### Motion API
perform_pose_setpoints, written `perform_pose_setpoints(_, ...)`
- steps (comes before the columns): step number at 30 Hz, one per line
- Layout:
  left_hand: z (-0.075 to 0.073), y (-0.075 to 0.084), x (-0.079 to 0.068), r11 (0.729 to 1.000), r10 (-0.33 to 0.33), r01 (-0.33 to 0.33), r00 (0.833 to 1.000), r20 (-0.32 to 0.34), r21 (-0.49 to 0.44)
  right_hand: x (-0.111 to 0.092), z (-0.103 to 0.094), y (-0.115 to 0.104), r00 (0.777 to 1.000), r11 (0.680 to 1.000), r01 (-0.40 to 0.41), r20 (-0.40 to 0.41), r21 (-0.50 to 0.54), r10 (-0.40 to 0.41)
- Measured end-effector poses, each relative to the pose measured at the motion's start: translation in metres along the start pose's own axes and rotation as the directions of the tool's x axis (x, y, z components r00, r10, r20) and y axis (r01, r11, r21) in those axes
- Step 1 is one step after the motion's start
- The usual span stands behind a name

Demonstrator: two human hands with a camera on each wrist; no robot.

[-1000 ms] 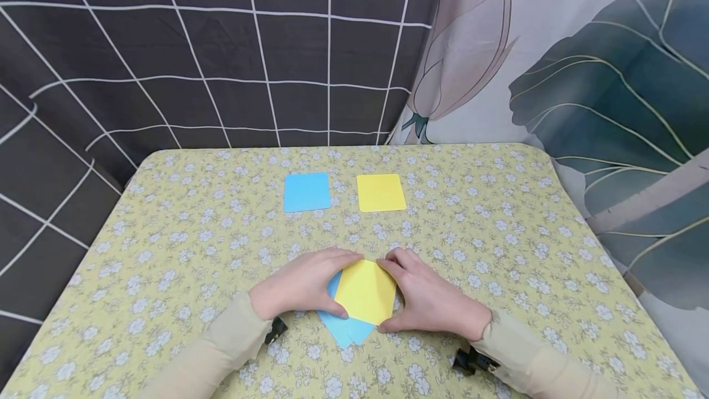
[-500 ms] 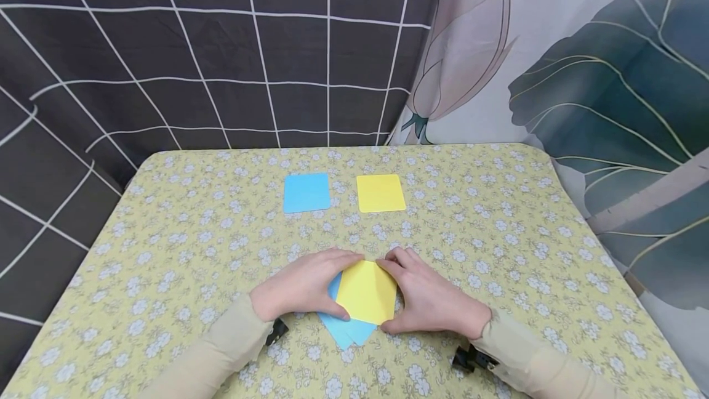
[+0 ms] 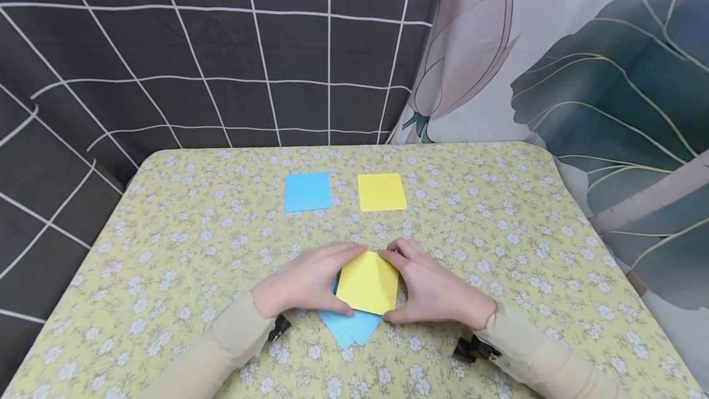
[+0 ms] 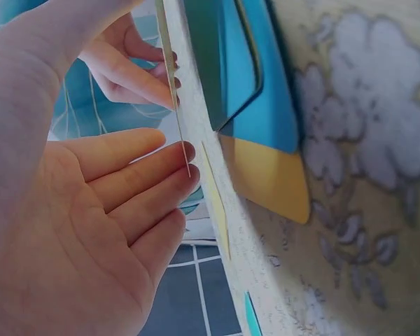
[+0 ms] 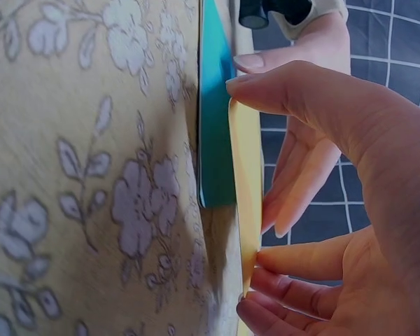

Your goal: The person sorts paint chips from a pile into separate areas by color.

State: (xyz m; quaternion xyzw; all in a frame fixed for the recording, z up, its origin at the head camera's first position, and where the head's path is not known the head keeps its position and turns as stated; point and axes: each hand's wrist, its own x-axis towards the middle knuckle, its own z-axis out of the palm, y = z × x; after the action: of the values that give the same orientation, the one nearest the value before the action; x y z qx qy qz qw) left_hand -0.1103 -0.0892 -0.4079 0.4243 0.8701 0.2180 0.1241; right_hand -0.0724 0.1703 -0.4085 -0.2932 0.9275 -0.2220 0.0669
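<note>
Both hands hold a square yellow card point(image 3: 367, 283) by its edges, lifted a little off a small pile. My left hand point(image 3: 310, 281) has its thumb at the near left corner and its fingertips at the far left one. On the opposite side, my right hand point(image 3: 429, 288) grips the card between thumb and fingers. Beneath lie overlapping blue cards point(image 3: 351, 326), fanned out at angles. The left wrist view shows a yellow card's corner point(image 4: 269, 178) sticking out from under the blue ones. Seen edge-on there, the held card point(image 4: 173, 77) is apart from the pile.
Farther back, a single blue card point(image 3: 307, 192) and a single yellow card point(image 3: 382, 192) lie flat side by side. A flowered cloth point(image 3: 183, 263) covers the table. Behind stands a dark gridded curtain point(image 3: 221, 48), with a leaf-patterned one point(image 3: 620, 97) at the right.
The yellow card has tilted or risen slightly, its near edge now farther from me and more blue showing below it. Both hands moved a little with it.
</note>
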Motion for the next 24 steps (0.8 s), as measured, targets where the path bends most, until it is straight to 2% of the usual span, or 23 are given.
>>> perform_pose_setpoints(8, -0.007, -0.001, 0.004, 1.0, -0.019, 0.019, 1.0, -0.023, -0.007, 0.002, -0.008, 0.005, 1.0, 1.0, -0.031, -0.005, 0.003, 0.031)
perform_pose_setpoints(16, -0.014, -0.001, 0.005, 1.0, -0.021, 0.021, 0.998, -0.063, -0.01, 0.003, -0.014, 0.011, 0.998, 0.997, -0.051, -0.044, -0.051, 0.049)
perform_pose_setpoints(24, -0.017, -0.001, 0.008, 0.999, -0.024, 0.022, 0.995, -0.094, -0.024, 0.005, -0.016, 0.011, 0.993, 0.994, -0.092, -0.082, -0.056, 0.087)
